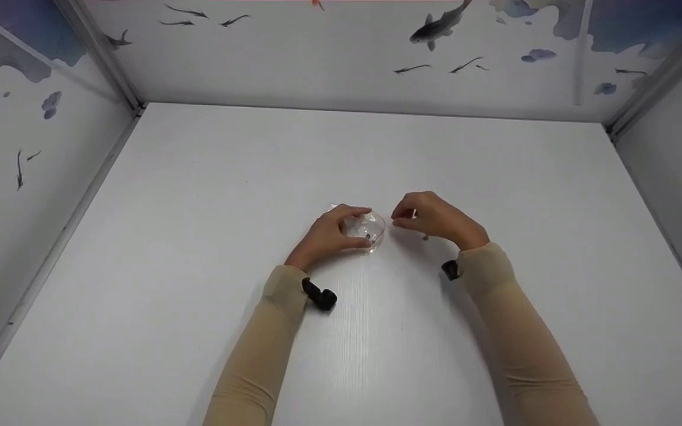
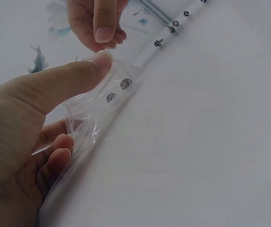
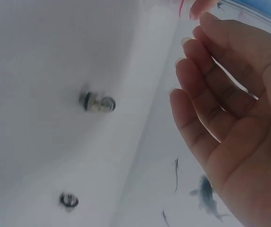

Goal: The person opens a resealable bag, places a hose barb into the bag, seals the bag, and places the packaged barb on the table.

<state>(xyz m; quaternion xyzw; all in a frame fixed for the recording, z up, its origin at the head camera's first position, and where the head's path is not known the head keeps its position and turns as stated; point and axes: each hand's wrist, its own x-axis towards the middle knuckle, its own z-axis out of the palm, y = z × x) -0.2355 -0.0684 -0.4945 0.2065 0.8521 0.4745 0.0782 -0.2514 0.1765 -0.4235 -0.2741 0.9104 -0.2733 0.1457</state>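
Observation:
A clear plastic zip bag [image 1: 369, 223] with a thin red line near its mouth is gripped by my left hand [image 1: 330, 234], thumb on one side and fingers on the other. Inside it, small metal fittings [image 2: 126, 84] show in the left wrist view. My right hand [image 1: 436, 218] hovers just right of the bag's mouth, fingers bent and thumb close to the index fingertip. Whether something tiny sits between those tips is hidden. Loose on the table near the right hand lie small metal fittings [image 3: 97, 102], several of them in a row in the left wrist view.
The white table [image 1: 199, 284] spreads around both hands. Printed panels [image 1: 353, 65] with fish drawings stand along its back and sides. A black wrist camera [image 1: 320, 296] is strapped to the left sleeve, another [image 1: 450, 270] to the right one.

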